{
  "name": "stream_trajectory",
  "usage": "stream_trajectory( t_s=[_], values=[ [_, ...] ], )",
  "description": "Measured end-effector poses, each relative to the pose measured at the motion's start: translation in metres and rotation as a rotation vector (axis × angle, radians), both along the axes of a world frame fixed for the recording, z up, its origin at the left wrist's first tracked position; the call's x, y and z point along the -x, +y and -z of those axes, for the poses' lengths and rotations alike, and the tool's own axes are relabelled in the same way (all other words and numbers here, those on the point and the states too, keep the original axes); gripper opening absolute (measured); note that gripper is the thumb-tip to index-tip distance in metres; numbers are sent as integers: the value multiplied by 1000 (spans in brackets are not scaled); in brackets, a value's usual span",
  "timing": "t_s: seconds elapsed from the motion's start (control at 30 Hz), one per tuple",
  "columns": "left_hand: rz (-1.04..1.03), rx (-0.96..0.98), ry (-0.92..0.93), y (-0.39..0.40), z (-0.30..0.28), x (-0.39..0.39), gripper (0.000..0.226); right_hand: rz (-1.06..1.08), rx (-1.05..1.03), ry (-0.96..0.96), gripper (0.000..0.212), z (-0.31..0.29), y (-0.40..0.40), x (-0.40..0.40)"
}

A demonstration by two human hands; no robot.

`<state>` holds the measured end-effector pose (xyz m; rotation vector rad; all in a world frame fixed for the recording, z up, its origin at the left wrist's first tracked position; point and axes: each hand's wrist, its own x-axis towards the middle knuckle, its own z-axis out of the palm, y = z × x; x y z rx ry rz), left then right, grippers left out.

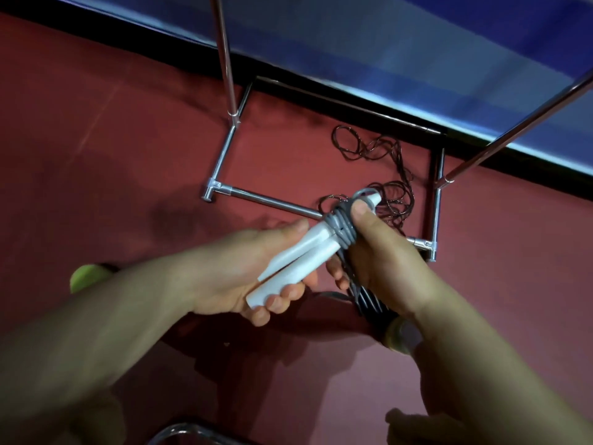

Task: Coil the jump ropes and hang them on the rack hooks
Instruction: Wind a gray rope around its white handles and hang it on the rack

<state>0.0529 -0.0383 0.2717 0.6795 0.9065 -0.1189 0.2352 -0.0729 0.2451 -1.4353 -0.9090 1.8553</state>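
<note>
Head-worn camera looks steeply down, close over the hands.

Two hands show: the left hand and the right hand. Between them is one grey rope with two white handles, side by side, the cord wound round them in several turns; the exact number of turns cannot be told. One dark rope lies loose on the red floor, in a tangle whose loops cannot be counted. That makes two ropes. One metal rack stands on the floor, with two uprights in view and four base bars. Two yellow-green round things show, one behind each forearm; what they are cannot be told.
</note>
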Motion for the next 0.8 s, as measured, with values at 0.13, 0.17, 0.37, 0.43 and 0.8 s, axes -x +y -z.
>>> stream_trajectory(
  t_s=[0.13, 0.17, 0.37, 0.43, 0.8],
  values=[
    [-13, -163, 166, -5, 2, -4, 61, -52, 112, -85, 81, 8, -9, 2],
    [9, -220, 207, -7, 2, -3, 59, -71, 130, -84, 84, 7, -11, 3],
    [4, -573, 351, -14, 17, 1, 44, -125, 237, -133, 79, 5, -17, 16],
    [-7, -572, 358, -12, 19, 2, 44, -48, 193, -182, 72, 3, -13, 16],
    [483, -1217, 691, -5, 37, 11, 44, 53, 256, -213, 58, 6, -15, 23]
  ],
)
